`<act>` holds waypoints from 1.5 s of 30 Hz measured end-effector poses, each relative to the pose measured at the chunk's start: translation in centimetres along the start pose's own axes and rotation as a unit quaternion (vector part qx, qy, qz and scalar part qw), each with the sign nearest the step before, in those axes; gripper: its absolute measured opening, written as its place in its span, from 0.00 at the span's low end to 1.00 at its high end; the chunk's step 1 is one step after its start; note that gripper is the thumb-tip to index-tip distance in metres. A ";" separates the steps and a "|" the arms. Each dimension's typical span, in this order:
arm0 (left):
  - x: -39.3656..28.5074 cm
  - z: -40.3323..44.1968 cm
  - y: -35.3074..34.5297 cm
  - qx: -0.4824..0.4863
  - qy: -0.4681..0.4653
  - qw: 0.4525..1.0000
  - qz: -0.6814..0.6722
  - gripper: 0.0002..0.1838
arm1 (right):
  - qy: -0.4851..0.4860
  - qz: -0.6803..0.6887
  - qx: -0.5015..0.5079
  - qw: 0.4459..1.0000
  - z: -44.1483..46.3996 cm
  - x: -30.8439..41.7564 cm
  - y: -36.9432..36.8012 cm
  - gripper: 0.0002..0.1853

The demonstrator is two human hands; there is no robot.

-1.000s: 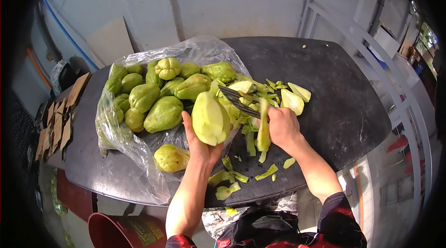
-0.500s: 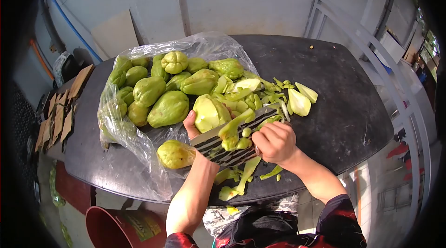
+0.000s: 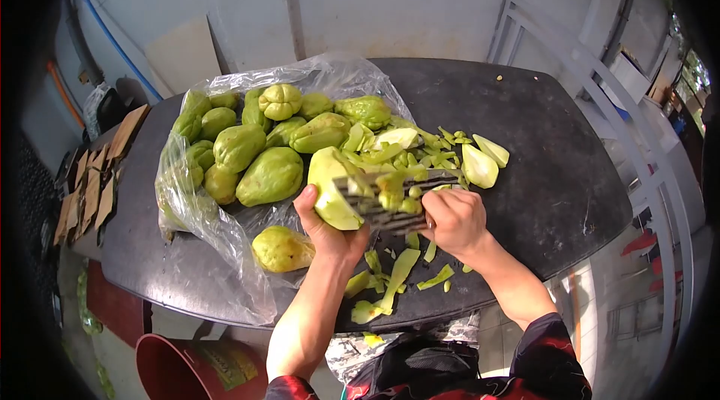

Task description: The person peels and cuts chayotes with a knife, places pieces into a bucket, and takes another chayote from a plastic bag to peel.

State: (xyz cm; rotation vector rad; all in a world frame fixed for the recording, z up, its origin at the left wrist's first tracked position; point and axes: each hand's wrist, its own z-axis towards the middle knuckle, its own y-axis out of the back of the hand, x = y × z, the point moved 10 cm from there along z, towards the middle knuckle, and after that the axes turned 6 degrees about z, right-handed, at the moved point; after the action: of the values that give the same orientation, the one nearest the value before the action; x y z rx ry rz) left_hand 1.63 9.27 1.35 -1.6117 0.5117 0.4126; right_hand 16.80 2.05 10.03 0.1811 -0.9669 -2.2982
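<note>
my left hand (image 3: 334,241) cups a peeled chayote (image 3: 330,186) at its palm. my right hand (image 3: 456,221) is clenched on a striped knife (image 3: 373,211), blade blurred across the fruit's near-right side. unpeeled chayote (image 3: 281,251) noted left of my left wrist; peelings (image 3: 400,275) between both wrists.

The black table (image 3: 555,130) is viewed closely from above its near edge by one head-worn camera facing forward and down.

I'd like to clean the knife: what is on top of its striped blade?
Blurred green scraps lie on the upward face of the striped blade, between the peeled fruit and the right hand. Its other face, and whatever is under the scraps, cannot be seen.
</note>
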 end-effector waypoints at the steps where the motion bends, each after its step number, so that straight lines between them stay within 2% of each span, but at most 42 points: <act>1: 0.2 -0.1 -0.3 0.028 0.005 0.999 0.026 0.40 | 0.026 0.033 -0.023 0.999 0.2 1.0 0.7 0.09; 2: 0.4 0.2 0.5 0.028 0.005 0.999 0.026 0.40 | 0.026 0.033 -0.023 0.999 0.2 1.5 0.9 0.09; 4: 1.1 0.4 -1.2 0.167 0.062 0.981 -0.074 0.41 | 0.065 0.045 -0.004 0.997 0.0 3.2 0.7 0.10; 5: 1.0 0.3 -1.4 0.192 0.064 0.975 -0.089 0.41 | 0.069 0.046 -0.011 0.996 -0.1 3.6 0.7 0.10; 9: 0.5 0.5 -0.9 0.163 0.039 0.985 -0.047 0.41 | 0.057 0.031 0.009 0.998 0.2 3.3 0.4 0.11; 10: 0.5 0.1 -1.6 0.163 0.041 0.985 -0.048 0.41 | 0.028 0.039 0.008 0.999 0.5 2.1 0.2 0.12; 12: 0.2 -0.2 -0.7 0.039 0.011 0.999 0.012 0.43 | -0.026 0.071 -0.001 0.997 0.2 -0.2 -0.1 0.16; 13: 0.2 -0.3 -0.8 0.031 0.007 0.999 0.016 0.43 | -0.022 0.061 0.006 0.998 0.0 -0.3 0.0 0.15; 14: 0.2 -0.2 -0.7 0.033 0.005 0.999 0.014 0.43 | -0.017 0.052 0.013 0.998 -0.1 -0.1 0.2 0.13; 17: 0.6 0.3 -0.4 0.121 0.010 0.990 0.073 0.44 | 0.020 0.099 0.011 0.995 0.3 1.9 1.2 0.14; 20: 0.4 -0.5 -0.8 0.113 0.020 0.987 0.112 0.45 | 0.032 0.089 0.007 0.995 0.0 2.1 1.1 0.14; 21: 0.1 -0.5 -0.8 0.103 -0.016 0.989 0.100 0.46 | 0.008 0.101 0.008 0.995 0.4 1.5 1.0 0.15; 22: 0.0 -0.4 -1.4 0.125 -0.014 0.985 0.116 0.47 | -0.032 0.082 0.024 0.996 0.2 0.0 0.3 0.14; 24: -0.2 -0.6 -1.9 0.136 -0.010 0.983 0.124 0.49 | -0.057 0.099 -0.011 0.993 0.0 -1.6 0.1 0.15; 28: 0.8 -0.8 -1.7 0.173 0.001 0.978 0.113 0.49 | -0.025 0.103 -0.030 0.994 0.2 -0.1 1.7 0.16; 30: 1.1 -0.4 -0.9 0.189 0.007 0.978 0.087 0.49 | 0.006 0.143 0.008 0.990 0.3 1.3 1.9 0.15; 31: 0.6 -0.5 -0.8 0.189 -0.011 0.968 0.167 0.51 | 0.013 0.153 0.017 0.988 0.2 1.7 1.8 0.15; 34: 0.4 -0.5 -0.8 0.186 -0.016 0.969 0.160 0.50 | 0.018 0.141 0.015 0.990 0.5 1.8 1.9 0.15; 36: 0.8 -0.5 -1.3 0.205 0.010 0.974 0.101 0.47 | -0.034 0.132 0.006 0.991 0.6 -0.1 1.0 0.18; 39: 0.5 -0.7 -2.6 0.190 0.016 0.974 0.120 0.47 | -0.048 0.121 0.008 0.991 0.3 -1.1 0.5 0.17; 42: 0.2 -1.2 -3.1 0.194 0.020 0.976 0.093 0.50 | -0.029 0.125 -0.016 0.992 0.2 -1.0 0.4 0.16; 45: 0.8 -1.6 -3.6 0.213 0.047 0.969 0.113 0.54 | -0.095 0.087 0.010 0.992 -0.1 -3.5 -0.5 0.14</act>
State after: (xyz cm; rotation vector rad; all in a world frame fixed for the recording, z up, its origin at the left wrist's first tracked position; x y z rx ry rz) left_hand 4.23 7.91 4.09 -1.1661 0.8028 0.3662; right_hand 19.35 4.34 9.25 -0.1125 -1.0581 -2.1734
